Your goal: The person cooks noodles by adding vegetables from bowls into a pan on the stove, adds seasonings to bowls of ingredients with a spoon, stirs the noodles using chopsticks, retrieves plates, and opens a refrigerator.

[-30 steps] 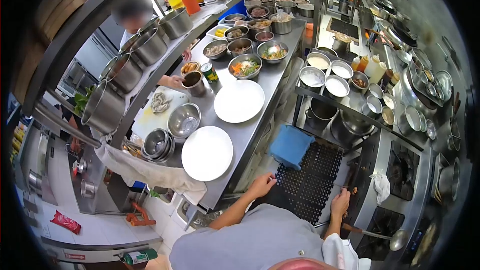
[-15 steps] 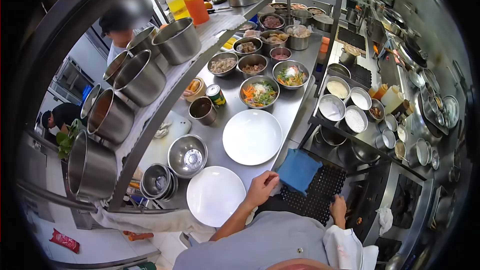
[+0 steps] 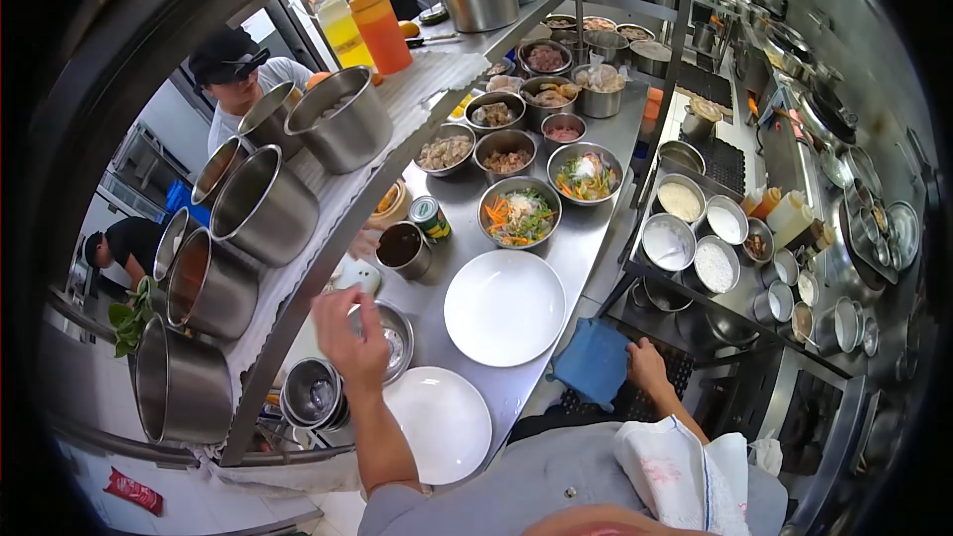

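My left hand (image 3: 353, 339) is raised over a steel mixing bowl (image 3: 397, 347), near the shelf edge. Its thumb stands apart from the fingers, which are slightly blurred, and no object shows in it. Below it are a stack of small steel bowls (image 3: 311, 395) and a white plate (image 3: 442, 427). A second, larger white plate (image 3: 504, 308) lies further along the counter. Low at my right side, my right hand (image 3: 647, 365) has curled fingers and no visible object. It appears beside a blue plastic container (image 3: 593, 362); contact cannot be made out.
Steel pots (image 3: 266, 203) line the raised shelf at left. Bowls of cut vegetables (image 3: 518, 213) and meat (image 3: 504, 154) stand on the counter, with a can (image 3: 430, 219) nearby. A co-worker (image 3: 238, 79) stands behind the shelf. At right is a rack with bowls of white powder (image 3: 715, 266).
My left hand has moved left and up, from above the plate's edge to over the steel bowl, and its fingers have spread. My right hand has moved up and left, closer to the blue container.
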Demonstrator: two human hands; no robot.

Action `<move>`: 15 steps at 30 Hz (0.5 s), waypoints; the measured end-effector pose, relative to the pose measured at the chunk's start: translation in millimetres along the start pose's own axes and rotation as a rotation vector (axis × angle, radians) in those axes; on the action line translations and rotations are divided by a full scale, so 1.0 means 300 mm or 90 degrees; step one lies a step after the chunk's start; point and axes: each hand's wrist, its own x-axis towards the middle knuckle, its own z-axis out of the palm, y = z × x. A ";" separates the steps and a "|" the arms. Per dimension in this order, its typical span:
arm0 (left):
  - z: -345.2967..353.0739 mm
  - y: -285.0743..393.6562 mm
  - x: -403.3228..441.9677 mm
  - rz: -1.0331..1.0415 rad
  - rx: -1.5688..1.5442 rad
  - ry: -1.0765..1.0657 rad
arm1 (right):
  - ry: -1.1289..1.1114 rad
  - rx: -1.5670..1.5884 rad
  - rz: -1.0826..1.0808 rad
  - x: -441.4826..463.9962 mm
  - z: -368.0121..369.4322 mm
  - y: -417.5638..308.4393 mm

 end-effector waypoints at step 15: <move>0.152 -0.108 0.119 0.219 0.489 0.260 | -0.079 -0.077 0.056 0.029 -0.038 0.177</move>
